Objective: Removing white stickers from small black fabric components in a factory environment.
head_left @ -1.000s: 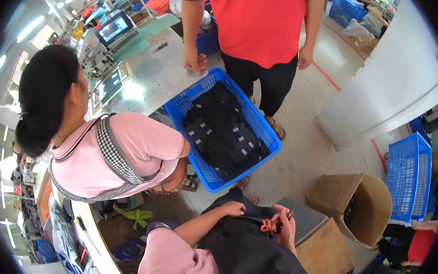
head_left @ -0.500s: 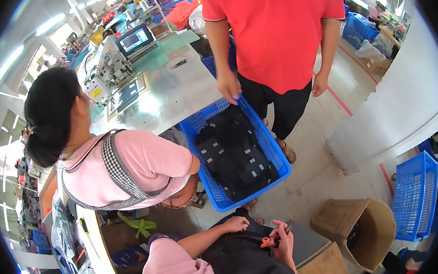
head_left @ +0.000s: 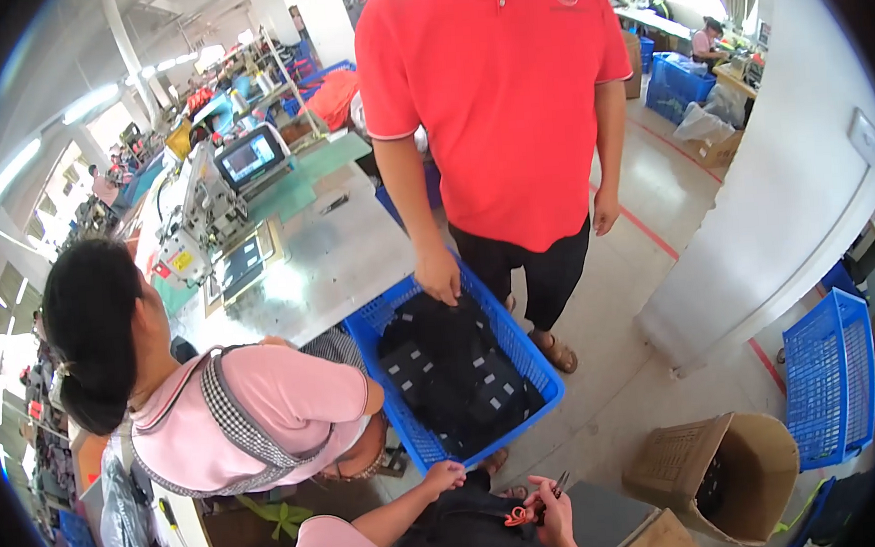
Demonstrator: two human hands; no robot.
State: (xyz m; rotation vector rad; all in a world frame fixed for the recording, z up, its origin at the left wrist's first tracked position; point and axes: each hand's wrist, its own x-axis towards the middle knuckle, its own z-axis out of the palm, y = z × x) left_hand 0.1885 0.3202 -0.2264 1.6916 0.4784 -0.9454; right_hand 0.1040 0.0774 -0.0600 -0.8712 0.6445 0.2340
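Orange-handled snips (head_left: 528,510) are sitting in your right hand (head_left: 552,507), fingers clenching around them, low at the frame's bottom edge. Your left hand (head_left: 444,477) is pinching the black fabric (head_left: 463,533) lying across your lap, just below the blue crate (head_left: 438,444). Someone in red is touching that crate's far rim.

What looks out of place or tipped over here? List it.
The cardboard box on the floor lies tipped, its open mouth turned sideways with something dark inside. Otherwise nothing stands out: the blue crate sits level, full of dark fabric pieces.
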